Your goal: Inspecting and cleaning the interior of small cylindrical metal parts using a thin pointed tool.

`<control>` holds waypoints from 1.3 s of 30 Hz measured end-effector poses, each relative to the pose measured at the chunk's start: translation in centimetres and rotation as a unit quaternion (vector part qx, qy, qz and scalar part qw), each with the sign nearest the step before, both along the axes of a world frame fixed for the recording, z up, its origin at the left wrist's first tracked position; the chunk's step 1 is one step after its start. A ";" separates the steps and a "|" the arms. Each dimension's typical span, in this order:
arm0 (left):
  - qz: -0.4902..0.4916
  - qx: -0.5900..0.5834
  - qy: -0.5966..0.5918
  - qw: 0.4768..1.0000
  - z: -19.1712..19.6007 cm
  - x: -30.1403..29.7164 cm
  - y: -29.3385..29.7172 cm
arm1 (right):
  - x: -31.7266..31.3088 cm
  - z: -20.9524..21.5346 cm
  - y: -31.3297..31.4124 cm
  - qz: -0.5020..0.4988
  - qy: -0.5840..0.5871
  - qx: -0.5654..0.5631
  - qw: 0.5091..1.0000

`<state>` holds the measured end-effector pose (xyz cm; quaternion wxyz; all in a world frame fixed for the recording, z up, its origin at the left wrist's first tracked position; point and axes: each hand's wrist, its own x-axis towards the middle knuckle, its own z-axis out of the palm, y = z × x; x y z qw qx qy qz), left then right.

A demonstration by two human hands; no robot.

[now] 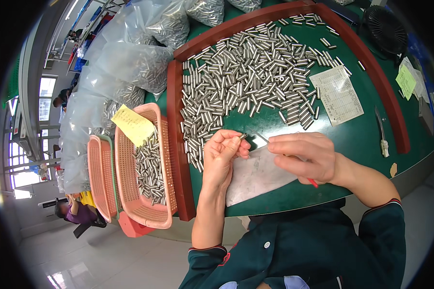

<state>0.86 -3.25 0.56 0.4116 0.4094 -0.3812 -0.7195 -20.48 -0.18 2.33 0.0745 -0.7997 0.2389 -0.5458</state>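
Note:
My left hand (222, 153) pinches a small shiny metal cylinder (244, 136) between thumb and fingertips, over the near part of the green table. To its right, my right hand (306, 154) is closed around a thin tool with a red end (313, 183). A slim metal tip (261, 137) points from the right fingers toward the cylinder; whether it touches is too small to tell. Beneath both hands lies a greyish sheet (255, 179). Just beyond them spreads a large heap of similar metal cylinders (246, 72).
A dark red wooden frame (175, 115) borders the heap. Left of it stand a pink basket (155, 219) with cylinders and a yellow note (132, 126), another pink basket (99, 173), and filled plastic bags (135, 62). A printed paper (337, 95), scissors (383, 135) and a black fan (385, 30) are rightward.

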 end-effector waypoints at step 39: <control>0.023 -0.080 -0.027 0.996 0.3 -0.9 0.6 | 0.0 -0.1 0.2 -0.010 -0.011 0.078 0.997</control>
